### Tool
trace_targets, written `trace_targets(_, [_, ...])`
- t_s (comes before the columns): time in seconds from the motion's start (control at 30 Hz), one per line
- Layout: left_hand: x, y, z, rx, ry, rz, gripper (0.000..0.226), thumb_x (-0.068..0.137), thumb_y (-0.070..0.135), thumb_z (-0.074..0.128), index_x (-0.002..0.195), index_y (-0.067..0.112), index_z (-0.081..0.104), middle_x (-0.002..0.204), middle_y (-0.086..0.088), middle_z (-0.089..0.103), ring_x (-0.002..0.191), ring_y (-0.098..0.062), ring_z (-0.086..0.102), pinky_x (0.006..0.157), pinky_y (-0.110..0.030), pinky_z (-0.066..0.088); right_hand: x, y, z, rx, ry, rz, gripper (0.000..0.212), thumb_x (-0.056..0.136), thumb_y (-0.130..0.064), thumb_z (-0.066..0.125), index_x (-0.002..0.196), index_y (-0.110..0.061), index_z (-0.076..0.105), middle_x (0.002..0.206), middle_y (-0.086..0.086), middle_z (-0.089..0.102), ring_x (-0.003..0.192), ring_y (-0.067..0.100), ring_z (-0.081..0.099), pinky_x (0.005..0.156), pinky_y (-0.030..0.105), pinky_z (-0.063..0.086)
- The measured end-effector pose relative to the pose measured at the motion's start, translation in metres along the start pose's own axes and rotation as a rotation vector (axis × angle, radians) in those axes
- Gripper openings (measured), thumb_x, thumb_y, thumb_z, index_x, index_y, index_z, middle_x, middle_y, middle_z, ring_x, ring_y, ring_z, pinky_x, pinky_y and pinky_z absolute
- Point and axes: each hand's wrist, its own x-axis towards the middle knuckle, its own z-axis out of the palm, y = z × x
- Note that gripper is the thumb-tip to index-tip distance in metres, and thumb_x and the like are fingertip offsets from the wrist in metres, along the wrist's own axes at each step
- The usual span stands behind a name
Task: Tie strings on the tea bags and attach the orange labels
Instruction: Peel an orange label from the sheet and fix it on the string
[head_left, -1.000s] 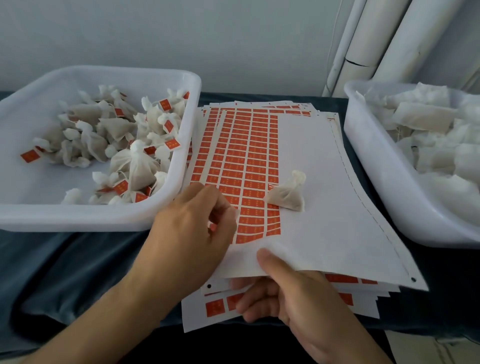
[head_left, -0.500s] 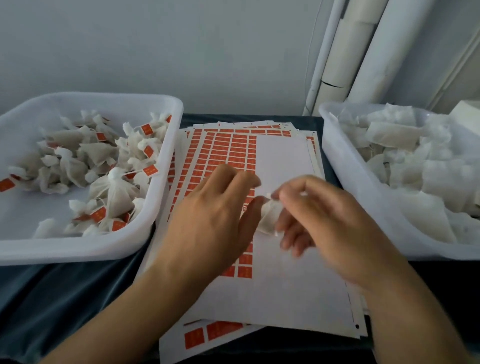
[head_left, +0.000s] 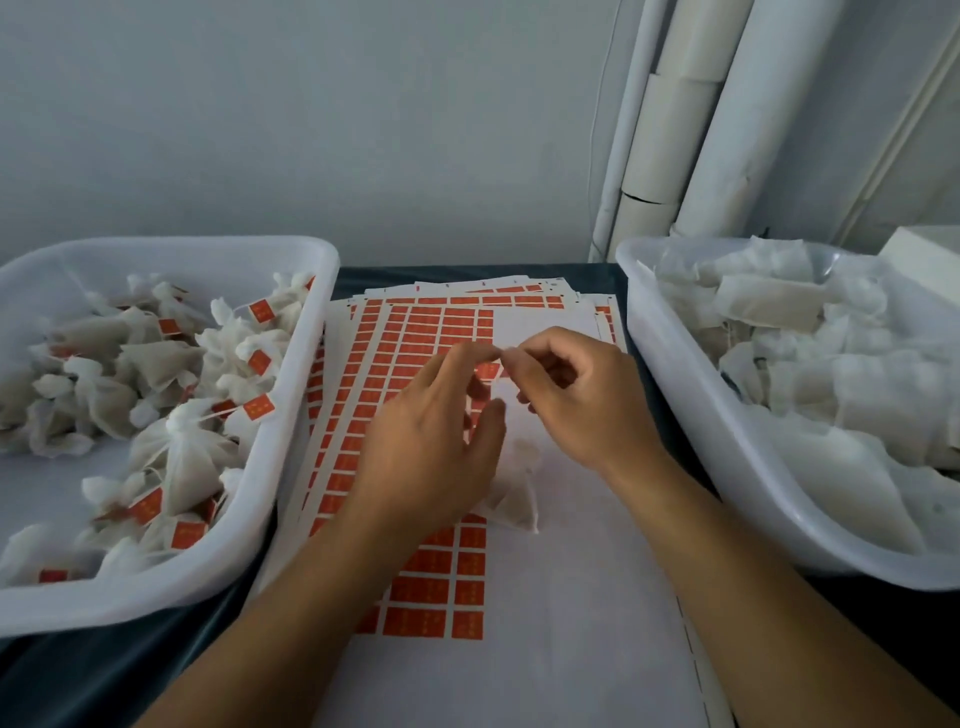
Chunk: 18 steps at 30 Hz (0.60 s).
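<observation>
The fingers (head_left: 480, 356) of the left hand (head_left: 426, 441) and those of the right hand (head_left: 582, 395) meet tip to tip above the label sheet (head_left: 545, 597), each hand pinching something small and pale between thumb and forefinger (most likely the string, though it is too thin and blurred to make out). The remaining fingers of the right hand are curled loosely under the palm; the left thumb points up beside the palm, clear of the pinch.

Just below the two hands a tea bag (head_left: 511, 499) lies against the sheet, partly hidden by the left hand, its gathered neck pointing up toward the pinching fingertips. It is blurred, so whether it hangs or rests cannot be told.

The top sheet carries rows of orange labels (head_left: 441, 566) down its left half, while its right half is bare white backing. More sheets are fanned out beneath it on the dark-covered worktop (head_left: 130, 675).

To the left stands a white tub (head_left: 291, 467) holding tied tea bags with orange labels attached. To the right, a second white tub (head_left: 675, 395) holds a heap of flat, untied bags (head_left: 810, 364). White pipes (head_left: 727, 130) run up the wall behind.
</observation>
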Motion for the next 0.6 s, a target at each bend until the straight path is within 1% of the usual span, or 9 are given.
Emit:
trace_targets(0.07, [-0.006,-0.011,0.005,-0.046,-0.117,-0.076,0.033,0.102,0.049,0.043,0.134,0.055,0.036,0.108,0.028,0.059,0.081,0.002,0.065,0.065,-0.012,0.054,-0.003,0.014,0.004,0.041,0.06,0.088,0.019,0.099,-0.04,0.063,0.097,-0.023,0.071,0.09,-0.015,0.073,0.081,0.008,0.071,0.074,0.025,0.062])
trace_targets(0.1, [-0.009,-0.015,0.007,-0.05,-0.187,-0.103,0.033,0.102,0.055,0.034,0.135,0.057,0.035,0.11,0.029,0.059,0.086,0.002,0.066,0.07,-0.015,0.056,-0.004,0.02,0.006,0.069,0.082,0.129,0.017,0.099,-0.04,0.063,0.097,-0.024,0.071,0.089,-0.018,0.073,0.08,0.007,0.072,0.073,0.026,0.063])
trace_targets(0.17, [-0.013,-0.019,0.009,-0.06,-0.31,-0.12,0.051,0.094,0.069,0.017,0.138,0.055,0.038,0.118,0.031,0.053,0.099,0.002,0.061,0.083,-0.018,0.051,-0.005,0.028,0.007,0.135,0.116,0.173,0.015,0.1,-0.039,0.063,0.095,-0.026,0.07,0.088,-0.02,0.073,0.077,0.006,0.073,0.068,0.023,0.062])
trace_targets(0.2, [-0.014,-0.019,0.01,-0.08,-0.341,-0.115,0.061,0.09,0.073,0.013,0.139,0.052,0.043,0.119,0.03,0.053,0.101,0.002,0.058,0.082,-0.014,0.046,-0.005,0.029,0.006,0.159,0.128,0.183,0.015,0.1,-0.039,0.062,0.095,-0.026,0.069,0.088,-0.02,0.074,0.076,0.006,0.073,0.066,0.022,0.061])
trace_targets(0.3, [-0.013,-0.014,0.01,-0.181,-0.365,-0.156,0.072,0.088,0.075,0.012,0.124,0.04,0.062,0.109,0.025,0.066,0.092,0.003,0.062,0.073,-0.008,0.038,-0.004,0.031,0.007,0.178,0.14,0.189,0.016,0.1,-0.039,0.062,0.096,-0.025,0.069,0.09,-0.021,0.074,0.075,0.006,0.073,0.064,0.019,0.059])
trace_targets(0.4, [-0.013,-0.015,0.007,-0.269,-0.38,-0.249,0.071,0.088,0.075,0.017,0.089,0.029,0.071,0.072,0.015,0.068,0.071,0.0,0.066,0.068,-0.014,0.043,-0.005,0.031,0.009,0.166,0.136,0.183,0.017,0.1,-0.038,0.061,0.096,-0.024,0.07,0.089,-0.02,0.073,0.075,0.006,0.073,0.066,0.02,0.06])
trace_targets(0.43, [-0.013,-0.016,0.006,-0.293,-0.386,-0.262,0.071,0.09,0.074,0.019,0.078,0.024,0.068,0.067,0.009,0.067,0.066,-0.001,0.066,0.067,-0.017,0.046,-0.006,0.031,0.01,0.163,0.135,0.179,0.017,0.1,-0.038,0.061,0.096,-0.024,0.07,0.089,-0.02,0.074,0.075,0.006,0.073,0.066,0.02,0.06])
trace_targets(0.5, [-0.012,-0.018,0.004,-0.308,-0.398,-0.283,0.074,0.089,0.074,0.02,0.074,0.02,0.069,0.067,0.005,0.069,0.065,-0.004,0.067,0.069,-0.021,0.051,-0.007,0.031,0.01,0.159,0.133,0.176,0.017,0.101,-0.037,0.061,0.096,-0.024,0.07,0.088,-0.019,0.074,0.075,0.006,0.073,0.066,0.02,0.06])
trace_targets(0.6, [-0.01,-0.019,-0.003,-0.283,-0.452,-0.293,0.081,0.082,0.082,0.019,0.081,0.019,0.069,0.072,0.006,0.071,0.065,-0.002,0.067,0.067,-0.019,0.049,-0.008,0.03,0.01,0.163,0.142,0.178,0.018,0.101,-0.038,0.061,0.097,-0.024,0.07,0.088,-0.017,0.074,0.076,0.006,0.073,0.065,0.019,0.059])
